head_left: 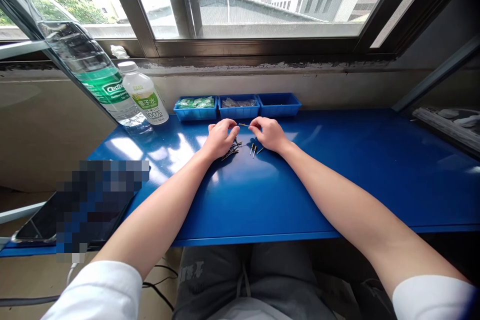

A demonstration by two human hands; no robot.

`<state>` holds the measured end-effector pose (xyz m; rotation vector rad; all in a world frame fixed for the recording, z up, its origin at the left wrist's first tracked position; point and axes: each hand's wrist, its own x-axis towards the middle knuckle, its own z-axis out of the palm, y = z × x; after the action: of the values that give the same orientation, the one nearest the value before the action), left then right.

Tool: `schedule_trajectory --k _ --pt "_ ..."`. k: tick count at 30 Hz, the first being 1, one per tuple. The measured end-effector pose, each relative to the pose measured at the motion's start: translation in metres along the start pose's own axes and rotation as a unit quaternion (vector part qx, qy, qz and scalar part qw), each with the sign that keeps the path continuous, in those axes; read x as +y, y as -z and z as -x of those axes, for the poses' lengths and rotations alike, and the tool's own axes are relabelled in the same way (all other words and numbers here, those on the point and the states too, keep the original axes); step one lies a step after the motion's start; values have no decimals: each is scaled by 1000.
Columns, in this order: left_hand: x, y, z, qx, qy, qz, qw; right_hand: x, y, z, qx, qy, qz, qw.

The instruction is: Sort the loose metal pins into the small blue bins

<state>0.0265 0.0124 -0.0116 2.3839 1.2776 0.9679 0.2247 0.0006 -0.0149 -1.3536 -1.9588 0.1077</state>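
My bare forearms (165,207) stretch over a blue table (262,205), my right hand (270,135) pinching a slim pin (243,125) at the fingertips, its free end pointing toward my left hand (220,138), whose fingers curl inward, though whether they grip anything I cannot tell.

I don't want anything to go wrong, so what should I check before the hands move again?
1. Right hand gripping a thin piece: ok.
2. Left hand gripping it too: cannot tell, too small to see.
3. Pile of pieces lying on the blue table: ok.
4. Small bottle capped and away from both hands: ok.
5. Right-hand tray stocked: cannot tell, its inside looks dark.
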Motion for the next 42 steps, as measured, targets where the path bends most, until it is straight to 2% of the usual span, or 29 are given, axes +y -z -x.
schedule_trajectory --k 3,6,11,16,25,32,38,42 --pt "1 1 0 -9 15 11 1000 20 6 -7 106 -82 -24 991" --pt "2 1 1 -30 19 6 999 50 15 -12 214 -177 -28 960" --pt "3 1 0 -55 17 -6 998 89 23 -12 285 -303 -29 909" --pt "4 2 1 -68 10 -17 998 94 22 -11 293 -316 -42 901" --pt "5 3 1 -81 6 -25 996 93 22 -14 314 -314 -128 887" --pt "4 2 1 -85 8 -36 996 89 24 -15 288 -319 -195 881" --pt "4 2 1 -87 5 -32 996 89 21 -15 242 -276 -224 903" --pt "4 2 1 -92 5 -39 995 79 19 -12 195 -230 -142 943"
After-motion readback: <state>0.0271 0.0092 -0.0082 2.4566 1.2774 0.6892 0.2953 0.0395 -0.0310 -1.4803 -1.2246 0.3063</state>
